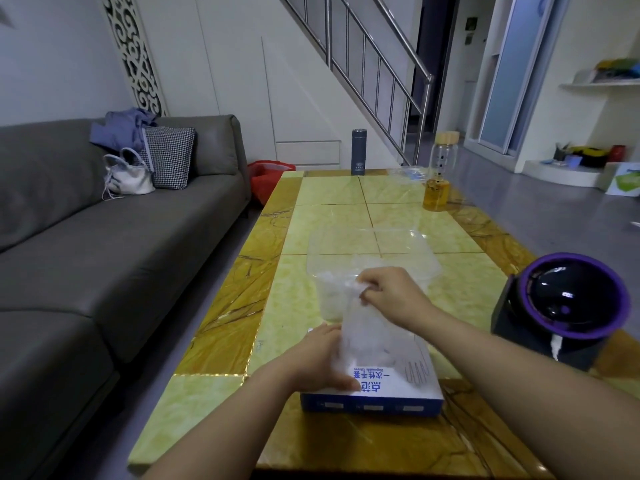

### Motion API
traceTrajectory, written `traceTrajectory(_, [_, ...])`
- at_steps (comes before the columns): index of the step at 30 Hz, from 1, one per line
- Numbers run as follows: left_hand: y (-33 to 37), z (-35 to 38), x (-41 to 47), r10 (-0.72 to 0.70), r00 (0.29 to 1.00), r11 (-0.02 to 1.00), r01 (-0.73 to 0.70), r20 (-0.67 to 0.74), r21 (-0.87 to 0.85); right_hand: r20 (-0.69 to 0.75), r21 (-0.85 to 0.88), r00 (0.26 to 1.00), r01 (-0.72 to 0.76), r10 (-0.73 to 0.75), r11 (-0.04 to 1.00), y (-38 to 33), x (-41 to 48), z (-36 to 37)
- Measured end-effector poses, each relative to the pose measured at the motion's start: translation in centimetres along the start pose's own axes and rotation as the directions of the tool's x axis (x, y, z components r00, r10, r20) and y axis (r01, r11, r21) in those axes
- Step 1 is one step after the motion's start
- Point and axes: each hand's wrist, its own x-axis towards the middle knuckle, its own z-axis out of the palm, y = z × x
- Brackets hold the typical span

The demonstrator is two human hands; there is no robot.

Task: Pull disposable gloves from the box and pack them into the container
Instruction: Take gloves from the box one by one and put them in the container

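Head view, and here we are over the yellow marbled table [214,327], both bare hands at work just below centre. The right hand [391,296] has its fingers curled tight, pinching the top of a thin clear glove [363,341], and that glove hangs stretched from the pinch down to the top of the blue-and-white box [374,400]. The box lies flat at six o'clock from the container [374,251], close to it. The left hand [322,358] rests palm-down on the box's left part, thumb lying along the printed top, fingers fairly straight; their tips are veiled by the film, so how they end I cannot tell. The container, clear plastic and open-topped, stands at twelve o'clock from the box, and the right hand hovers over its near rim; pale crumpled film shows inside its near left wall. At three o'clock from the hands sits a black device with a purple ring [571,299] round a glossy dark dome. Far up the table, at one o'clock, a glass bottle [440,174] with a wooden cap holds amber liquid low down, and at twelve o'clock a dark flask [359,152] stands upright at the far edge. Over at nine o'clock runs the grey sofa [104,237], carrying a white bag [130,178], a checked cushion [171,157] and a blue garment [121,128].
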Motion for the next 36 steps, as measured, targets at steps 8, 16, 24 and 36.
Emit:
traceTrajectory(8, [-0.4,-0.2,0.1,-0.106,0.994,0.991,0.109,0.040,-0.076,0.190,-0.070,0.979,-0.059,0.071,0.996,-0.3,0.0,-5.5])
traceTrajectory(16, [0.4,-0.3,0.2,-0.152,0.987,0.988,0.149,0.061,0.049,0.163,-0.268,0.984,-0.024,0.070,0.963,-3.0,0.5,-10.0])
traceTrajectory(24, [1.3,-4.5,-1.1,-0.184,0.982,0.840,0.181,0.045,-0.511,0.129,-0.164,0.987,-0.075,0.097,0.984,-3.8,0.2,-11.2])
traceTrajectory(36, [4.3,-5.0,-0.6,-0.386,0.917,0.314,0.032,-0.097,-0.949,0.262,0.353,0.928,-0.348,0.265,0.869,-0.4,-1.4,-7.4])
